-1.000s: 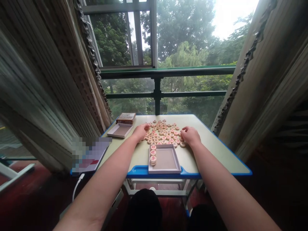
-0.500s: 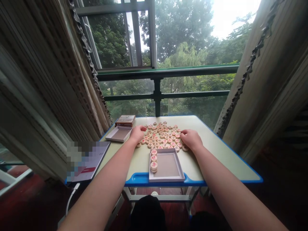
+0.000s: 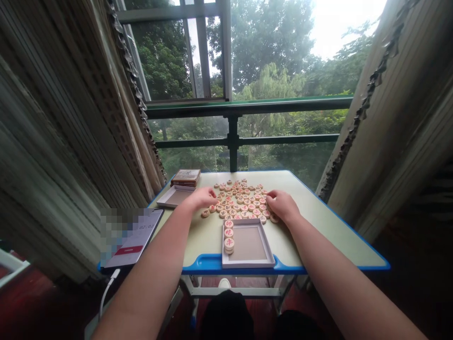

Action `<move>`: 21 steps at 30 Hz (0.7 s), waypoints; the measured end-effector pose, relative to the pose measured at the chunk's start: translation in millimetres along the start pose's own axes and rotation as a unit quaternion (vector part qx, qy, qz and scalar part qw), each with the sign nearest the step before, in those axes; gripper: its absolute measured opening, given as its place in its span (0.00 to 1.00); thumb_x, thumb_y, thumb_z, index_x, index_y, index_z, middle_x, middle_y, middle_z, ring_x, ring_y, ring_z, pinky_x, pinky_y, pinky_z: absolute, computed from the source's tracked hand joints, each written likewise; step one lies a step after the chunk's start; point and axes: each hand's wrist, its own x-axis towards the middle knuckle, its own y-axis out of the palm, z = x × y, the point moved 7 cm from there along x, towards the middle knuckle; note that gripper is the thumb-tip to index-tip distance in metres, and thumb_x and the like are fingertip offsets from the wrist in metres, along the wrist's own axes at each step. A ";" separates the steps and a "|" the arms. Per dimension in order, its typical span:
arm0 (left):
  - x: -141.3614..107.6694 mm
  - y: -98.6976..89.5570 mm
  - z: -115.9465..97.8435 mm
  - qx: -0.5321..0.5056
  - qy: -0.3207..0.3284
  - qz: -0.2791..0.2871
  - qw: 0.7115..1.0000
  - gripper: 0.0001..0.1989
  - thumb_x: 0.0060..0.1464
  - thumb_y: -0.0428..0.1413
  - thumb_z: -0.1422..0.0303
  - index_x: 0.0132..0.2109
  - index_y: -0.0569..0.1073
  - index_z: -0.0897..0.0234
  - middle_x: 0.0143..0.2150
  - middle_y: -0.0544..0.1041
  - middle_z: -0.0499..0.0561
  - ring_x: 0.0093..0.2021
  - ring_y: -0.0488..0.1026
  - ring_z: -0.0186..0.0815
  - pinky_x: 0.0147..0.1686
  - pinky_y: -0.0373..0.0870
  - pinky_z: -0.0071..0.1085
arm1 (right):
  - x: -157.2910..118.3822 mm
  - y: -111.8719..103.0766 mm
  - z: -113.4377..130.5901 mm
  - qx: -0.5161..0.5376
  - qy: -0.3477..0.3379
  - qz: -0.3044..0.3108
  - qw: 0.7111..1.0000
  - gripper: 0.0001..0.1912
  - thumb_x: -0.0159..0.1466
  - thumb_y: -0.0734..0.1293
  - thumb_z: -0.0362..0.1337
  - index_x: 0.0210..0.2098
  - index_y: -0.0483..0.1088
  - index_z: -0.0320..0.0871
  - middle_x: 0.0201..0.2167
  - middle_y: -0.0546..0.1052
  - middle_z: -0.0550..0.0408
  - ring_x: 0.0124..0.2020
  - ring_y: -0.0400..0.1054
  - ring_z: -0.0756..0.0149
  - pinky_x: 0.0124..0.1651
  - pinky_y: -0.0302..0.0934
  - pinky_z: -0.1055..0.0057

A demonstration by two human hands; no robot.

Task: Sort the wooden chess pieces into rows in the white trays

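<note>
Round wooden Chinese chess pieces with red and black characters lie spread over the table, mostly flat. My left hand is at their left edge, fingers curled down and together; what they hold, if anything, is hidden. At the right edge, my right hand has its fingers bent inward against the outer pieces, the fingertips partly hidden. Nearer to me stands a shallow box tray. Along its left wall sits a column of pieces with red characters, the piece nearest me resting on another.
A second shallow tray lies at the left, in front of a brown box. A tablet-like screen with a white cable is at the front left. The pale tabletop has a blue edge; curtains flank the window.
My left hand has shifted slightly right, its fingers curling lower toward the pieces. My right hand stays at the right edge of the spread. The whole view has moved a little.
</note>
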 end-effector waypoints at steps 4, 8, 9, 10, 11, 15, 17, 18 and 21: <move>-9.5 4.7 -4.8 0.075 0.044 0.077 0.993 0.13 0.33 0.61 0.70 0.32 0.75 0.64 0.33 0.78 0.50 0.33 0.74 0.37 0.24 0.64 0.25 | 2.5 0.0 -0.4 0.003 -0.003 -0.015 1.000 0.14 0.57 0.59 0.37 0.37 0.75 0.44 0.38 0.76 0.50 0.40 0.68 0.61 0.40 0.57 0.71; -9.7 2.9 -7.0 0.088 0.068 0.064 0.992 0.13 0.33 0.61 0.70 0.33 0.75 0.64 0.35 0.78 0.51 0.34 0.74 0.38 0.26 0.65 0.25 | -4.1 -6.4 19.1 0.052 -0.081 -0.024 0.995 0.13 0.57 0.61 0.39 0.36 0.75 0.42 0.37 0.76 0.50 0.40 0.67 0.62 0.43 0.57 0.71; -9.2 2.8 -7.3 0.091 0.073 0.061 0.991 0.14 0.33 0.61 0.70 0.34 0.75 0.64 0.35 0.78 0.51 0.34 0.74 0.38 0.26 0.65 0.25 | -8.1 -5.9 28.3 0.074 -0.121 0.000 0.990 0.12 0.57 0.62 0.40 0.35 0.75 0.42 0.36 0.76 0.51 0.40 0.67 0.63 0.43 0.57 0.71; -8.8 3.0 -7.7 0.091 0.080 0.060 0.991 0.14 0.33 0.61 0.70 0.34 0.76 0.64 0.35 0.78 0.51 0.34 0.74 0.38 0.26 0.65 0.26 | -13.1 -4.4 37.9 0.096 -0.161 0.035 0.982 0.11 0.56 0.63 0.41 0.33 0.76 0.43 0.35 0.76 0.52 0.40 0.66 0.63 0.43 0.57 0.71; -8.4 3.6 -7.9 0.089 0.086 0.062 0.990 0.15 0.33 0.62 0.69 0.35 0.76 0.64 0.36 0.78 0.52 0.35 0.74 0.38 0.27 0.66 0.26 | -18.8 -2.3 46.8 0.115 -0.197 0.076 0.971 0.11 0.55 0.65 0.41 0.32 0.76 0.44 0.34 0.76 0.53 0.40 0.66 0.63 0.43 0.58 0.71; -7.4 6.9 -7.5 0.063 0.105 0.080 0.989 0.17 0.34 0.60 0.74 0.38 0.75 0.65 0.36 0.78 0.52 0.35 0.74 0.38 0.28 0.67 0.25 | -35.2 2.4 63.4 0.144 -0.247 0.189 0.940 0.10 0.52 0.68 0.44 0.28 0.77 0.44 0.33 0.74 0.54 0.39 0.65 0.63 0.41 0.58 0.72; -6.9 7.8 -7.1 0.046 0.109 0.086 0.989 0.18 0.34 0.58 0.78 0.39 0.75 0.66 0.36 0.77 0.52 0.36 0.74 0.37 0.30 0.68 0.25 | -38.4 4.1 65.2 0.141 -0.246 0.216 0.934 0.10 0.51 0.69 0.43 0.29 0.77 0.44 0.33 0.74 0.54 0.38 0.65 0.64 0.40 0.58 0.72; -6.8 7.9 -7.5 0.035 0.113 0.088 0.989 0.19 0.34 0.57 0.79 0.39 0.75 0.66 0.36 0.77 0.52 0.36 0.74 0.37 0.30 0.69 0.25 | -39.5 5.2 66.0 0.137 -0.248 0.227 0.932 0.10 0.50 0.69 0.43 0.28 0.77 0.44 0.33 0.74 0.54 0.38 0.65 0.63 0.40 0.58 0.71; -8.2 5.9 -10.9 -0.010 0.123 0.089 0.988 0.20 0.35 0.57 0.79 0.40 0.74 0.67 0.38 0.76 0.54 0.38 0.73 0.37 0.33 0.70 0.27 | -41.7 7.8 68.6 0.124 -0.258 0.244 0.927 0.09 0.49 0.70 0.42 0.27 0.76 0.44 0.32 0.74 0.54 0.38 0.65 0.63 0.40 0.57 0.71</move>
